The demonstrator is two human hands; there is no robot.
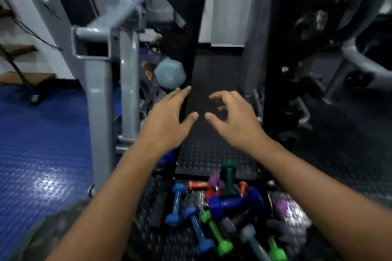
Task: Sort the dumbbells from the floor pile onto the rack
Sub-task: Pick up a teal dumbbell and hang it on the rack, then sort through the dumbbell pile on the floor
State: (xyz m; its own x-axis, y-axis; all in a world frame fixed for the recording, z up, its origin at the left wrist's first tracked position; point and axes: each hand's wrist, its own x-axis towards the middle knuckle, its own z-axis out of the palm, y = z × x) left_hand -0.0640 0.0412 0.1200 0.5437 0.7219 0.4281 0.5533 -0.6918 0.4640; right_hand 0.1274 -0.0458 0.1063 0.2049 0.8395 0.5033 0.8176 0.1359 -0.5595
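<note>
A pile of small coloured dumbbells lies on the black studded floor at the bottom: a blue one [176, 203], a dark blue one [232, 203], a dark green one [229, 178], a bright green one [216, 231], and orange, purple and grey ones. A light blue dumbbell [169, 72] sits on the grey rack [127, 82] at the left. My left hand [167, 121] is held out flat with straight fingers just below the light blue dumbbell, holding nothing. My right hand [231, 118] hovers beside it with loosely curled fingers, also holding nothing.
The grey metal frame posts [99, 112] stand left of my hands. A blue studded mat [42, 154] covers the floor at the left. Dark gym machines [331, 27] and metal handles [301, 112] fill the right side. A black rubber mat [214, 154] lies ahead of the pile.
</note>
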